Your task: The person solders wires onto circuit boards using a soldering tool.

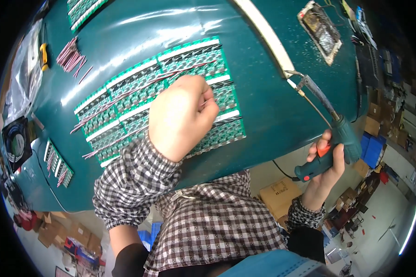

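Observation:
My left hand [182, 115] is closed in a pinch above the green circuit board panels [138, 111], which lie side by side on the table. What its fingers hold, if anything, is too small and hidden to make out. Thin red and white wires [97, 112] run in rows across the panels. At the right, past the table's front edge, my right hand [330, 161] grips a green soldering gun [346, 138] with a red trigger. Its metal tip points up and left, beside the end of a long pale strip [268, 34] on the table.
A bundle of short wires [70, 56] lies at the left on the green table [282, 124]. Farther left are a small board [58, 164], a black fan [17, 142] and a yellow-handled screwdriver [44, 56]. A stained tray [321, 30] sits at the far right.

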`<state>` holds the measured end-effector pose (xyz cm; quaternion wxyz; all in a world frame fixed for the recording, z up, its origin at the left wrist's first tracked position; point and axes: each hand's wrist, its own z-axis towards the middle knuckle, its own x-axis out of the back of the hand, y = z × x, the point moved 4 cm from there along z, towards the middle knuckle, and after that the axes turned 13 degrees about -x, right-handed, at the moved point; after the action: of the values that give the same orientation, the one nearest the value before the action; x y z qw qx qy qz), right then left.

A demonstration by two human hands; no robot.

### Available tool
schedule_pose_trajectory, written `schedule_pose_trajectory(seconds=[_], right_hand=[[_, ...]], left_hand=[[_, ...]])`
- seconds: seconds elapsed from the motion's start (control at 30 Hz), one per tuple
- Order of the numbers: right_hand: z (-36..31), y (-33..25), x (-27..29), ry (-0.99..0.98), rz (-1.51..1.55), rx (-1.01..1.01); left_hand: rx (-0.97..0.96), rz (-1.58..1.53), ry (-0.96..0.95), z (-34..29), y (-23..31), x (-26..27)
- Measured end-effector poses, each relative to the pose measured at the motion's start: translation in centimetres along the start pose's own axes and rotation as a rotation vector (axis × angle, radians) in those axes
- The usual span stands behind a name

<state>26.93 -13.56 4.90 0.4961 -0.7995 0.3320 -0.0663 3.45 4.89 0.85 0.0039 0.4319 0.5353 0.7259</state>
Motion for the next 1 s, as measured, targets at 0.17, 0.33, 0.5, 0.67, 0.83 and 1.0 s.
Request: schedule_pose_trajectory(seconds=[0.17,0.33,0.5,0.67,0.83,1.0], right_hand=[[-0.5,0.6,-1.5,-0.027,-0.103,-0.025],[-1.7,0.9,-3.0,0.000,-0.347,-0.013],[-2.3,1.7,-3.9,-0.072,-0.526,-0.035],[-2.6,2.3,-3.6,0.005,-0.613,-0.076],[-2.4,2.4,-3.9,-0.002,-0.648,-0.111],[-2.2,2.4,-4.3,0.003,-0.652,-0.120]], left_hand=[[-0.055,0.002,0.039,-0.1,0.0,0.0],[-0.100,0.024,0.085,-0.2,-0.1,-0.1],[-0.085,0.004,0.064,-0.3,-0.2,-0.1],[-0.066,-0.012,0.046,-0.3,-0.2,0.0],[-0.088,-0.027,0.055,-0.2,-0.1,-0.1],[-0.098,-0.027,0.060,-0.3,-0.2,-0.1]])
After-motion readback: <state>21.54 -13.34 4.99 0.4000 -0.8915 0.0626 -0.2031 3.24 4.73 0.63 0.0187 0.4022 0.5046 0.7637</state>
